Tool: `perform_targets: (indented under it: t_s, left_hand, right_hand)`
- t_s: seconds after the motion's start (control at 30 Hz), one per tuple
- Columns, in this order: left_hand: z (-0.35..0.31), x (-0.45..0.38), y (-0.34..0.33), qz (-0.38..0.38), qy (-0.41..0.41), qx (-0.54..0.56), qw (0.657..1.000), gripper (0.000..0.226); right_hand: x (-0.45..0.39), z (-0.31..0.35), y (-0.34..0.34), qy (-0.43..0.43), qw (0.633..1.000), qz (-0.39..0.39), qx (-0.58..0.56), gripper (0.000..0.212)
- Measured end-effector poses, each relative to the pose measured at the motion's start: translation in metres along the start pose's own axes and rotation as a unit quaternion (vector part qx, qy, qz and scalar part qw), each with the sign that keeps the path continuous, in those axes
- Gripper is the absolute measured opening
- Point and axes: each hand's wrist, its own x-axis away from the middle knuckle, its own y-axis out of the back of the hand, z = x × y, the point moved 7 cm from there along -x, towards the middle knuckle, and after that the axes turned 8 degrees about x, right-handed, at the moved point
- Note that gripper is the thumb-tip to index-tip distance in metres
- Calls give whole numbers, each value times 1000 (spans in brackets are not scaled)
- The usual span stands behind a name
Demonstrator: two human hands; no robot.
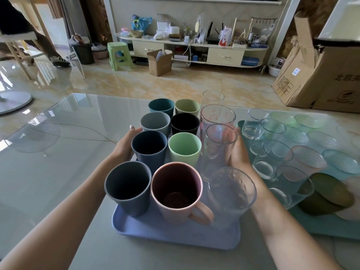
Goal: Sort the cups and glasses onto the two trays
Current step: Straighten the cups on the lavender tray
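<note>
- Blue tray (pixel 175 237) sits on the glossy grey-white table (pixel 58 172), near its front edge, loaded with cups and glasses.
- 8 opaque cups in 2 columns: teal (pixel 161 106) and pale olive (pixel 187 107) at the back, then grey (pixel 155 122) and black (pixel 185 124), then navy cup (pixel 149 148) and mint cup (pixel 184 148), then a dark slate cup (pixel 127 189) and a pink mug (pixel 177 191) with its handle pointing right at the front.
- Right column on the same tray: 4 clear glasses, incl. a tall one with a red cartoon print (pixel 217 118), a plain tall one (pixel 221 141) and a textured tumbler (pixel 231 193) nearest the camera.
- Left hand (pixel 126 142) is on the tray's left side beside the navy cup, thumb up along the grey cup; fingers hidden behind the cups, so grip cannot be told.
- Right hand (pixel 238 152) is at the tray's right side behind the tall glasses; seen through glass, finger state cannot be told.
- Teal tray (pixel 331 225) just right of the blue one holds short clear glasses, upside-down textured glass bowls and a green bowl (pixel 329 197).
- Room: marble-pattern tile floor (pixel 175 82), cream TV cabinet (pixel 194 49) with clutter, green stool (pixel 119 55), cardboard boxes (pixel 321 75) at right.
</note>
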Motion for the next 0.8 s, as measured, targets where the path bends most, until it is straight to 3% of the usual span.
perform_targets:
  t_s: [0.03, 0.13, 0.27, 0.37, 0.53, 0.6, 0.8]
  left_hand:
    - [1, 4, 7, -3, 1, -20, 1000, 47]
    - [-4, 19, 28, -6, 8, -88, 996, 46]
    - [-23, 45, 53, -16, -30, -195, 980, 35]
    - [-29, 65, 57, 27, 3, -246, 969, 26]
    - [-15, 105, 56, 141, 68, -398, 904, 20]
    - [-13, 106, 51, 139, 51, -392, 908, 15]
    - [-8, 99, 47, 125, 50, -414, 900, 31]
  right_hand:
    - [7, -3, 1, -23, 998, 22, -54, 51]
    - [39, 1, 10, -24, 997, 50, -56, 51]
    - [95, 10, 27, 29, 995, 94, 13, 27]
    - [127, 8, 36, 69, 979, 150, 116, 46]
    - [165, 7, 34, 68, 930, 321, 168, 79]
    - [172, 5, 32, 65, 912, 360, 188, 92]
    - [174, 13, 33, 70, 948, 243, 192, 78]
